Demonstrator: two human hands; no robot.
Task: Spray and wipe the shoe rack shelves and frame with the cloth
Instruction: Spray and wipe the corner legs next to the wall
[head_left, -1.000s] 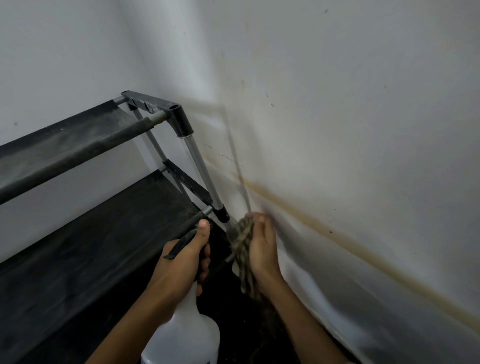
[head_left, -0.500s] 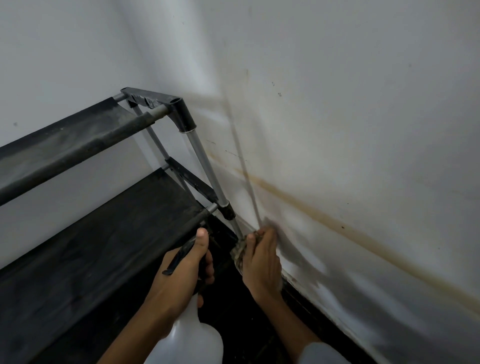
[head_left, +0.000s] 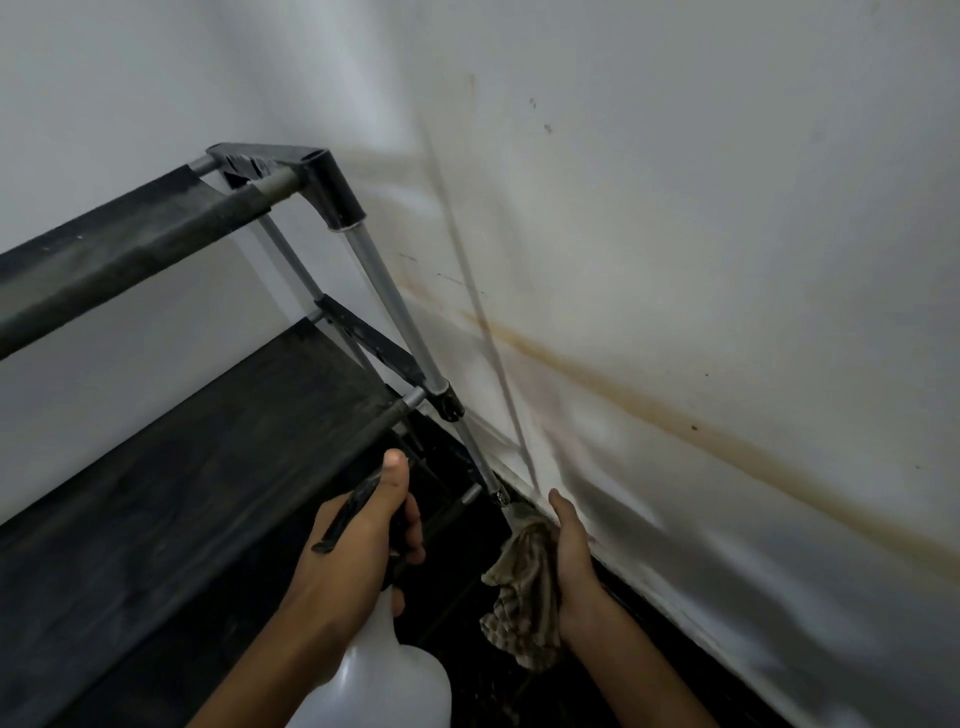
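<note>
The shoe rack (head_left: 218, 426) stood in the wall corner. The right hand (head_left: 571, 566) gripped the cloth (head_left: 519, 587) against the rack's front-right leg (head_left: 483, 467), low down; the left hand (head_left: 358, 545) clasped the spray bottle (head_left: 374, 680), thumb up.

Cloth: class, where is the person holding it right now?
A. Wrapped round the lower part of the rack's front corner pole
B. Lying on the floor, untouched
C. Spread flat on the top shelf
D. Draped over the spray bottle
A: the right hand grips the cloth round the front corner pole, low down near the wall.
</note>
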